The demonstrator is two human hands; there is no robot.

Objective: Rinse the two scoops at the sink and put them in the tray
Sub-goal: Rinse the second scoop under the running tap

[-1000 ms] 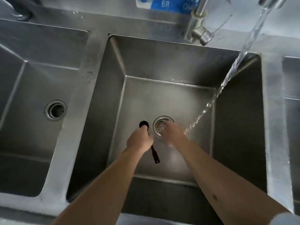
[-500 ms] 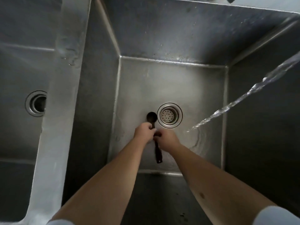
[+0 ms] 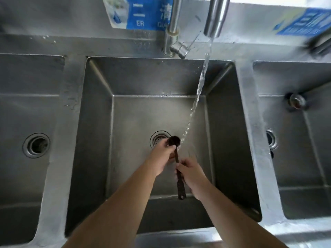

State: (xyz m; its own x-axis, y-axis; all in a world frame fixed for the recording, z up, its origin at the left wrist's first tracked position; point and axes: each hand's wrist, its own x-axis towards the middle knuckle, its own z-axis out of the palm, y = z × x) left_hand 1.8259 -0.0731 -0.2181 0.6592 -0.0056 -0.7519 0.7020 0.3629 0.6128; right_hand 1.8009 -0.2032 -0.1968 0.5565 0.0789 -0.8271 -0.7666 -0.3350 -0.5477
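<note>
Both hands over the middle sink (image 3: 100,122): right hand (image 3: 192,173) has its grip closed on the scoop (image 3: 176,154) handle, left hand (image 3: 163,154) pinching just below the bowl, which sits beside the water stream (image 3: 198,90), above the drain (image 3: 157,138).

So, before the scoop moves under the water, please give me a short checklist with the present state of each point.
1. Water stream running from faucet: ok.
2. Dark scoop held by left hand and right hand: ok.
3. Scoop bowl fully under the stream: not ok, water falls at its right edge.
4. Drain unblocked: ok.
5. Second scoop located: cannot tell.
6. Tray located: cannot tell.
</note>
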